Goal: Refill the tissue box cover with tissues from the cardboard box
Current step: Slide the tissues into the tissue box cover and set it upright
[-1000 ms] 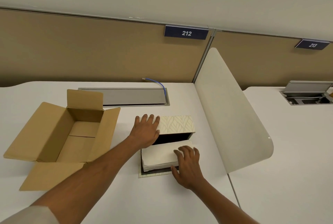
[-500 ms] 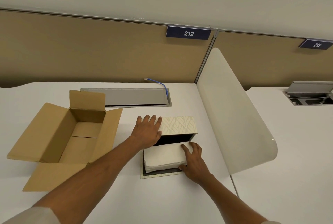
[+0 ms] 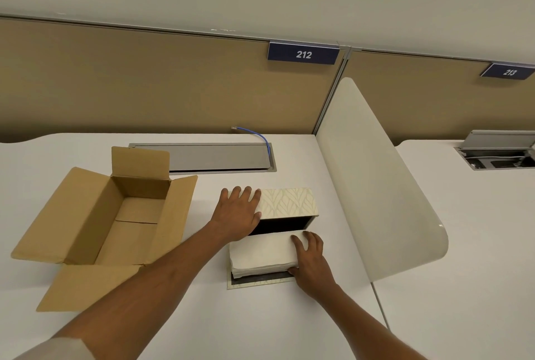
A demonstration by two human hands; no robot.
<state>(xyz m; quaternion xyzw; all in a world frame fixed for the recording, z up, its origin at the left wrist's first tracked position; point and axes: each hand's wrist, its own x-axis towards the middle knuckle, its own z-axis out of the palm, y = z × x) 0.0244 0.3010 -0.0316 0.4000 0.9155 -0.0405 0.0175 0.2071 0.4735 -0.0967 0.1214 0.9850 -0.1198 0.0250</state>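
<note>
A cream tissue box cover (image 3: 289, 203) with a leaf pattern lies on the white desk, its dark inside facing me and its flap flat on the desk in front. A white stack of tissues (image 3: 262, 255) rests on that flap, partly at the cover's mouth. My left hand (image 3: 237, 215) lies flat on the cover's left top. My right hand (image 3: 311, 261) grips the stack's right end, fingers on top and thumb at its near edge. The open cardboard box (image 3: 95, 223) stands at the left and looks empty.
A curved cream divider panel (image 3: 376, 186) rises just right of the cover. A grey cable hatch (image 3: 202, 157) with a blue cable (image 3: 259, 137) sits behind. Tan partition walls close the back. A second desk with an open hatch (image 3: 498, 151) lies at the right.
My right hand has slid from the top of the tissue stack to its right end. The left hand and the cover have stayed put.
</note>
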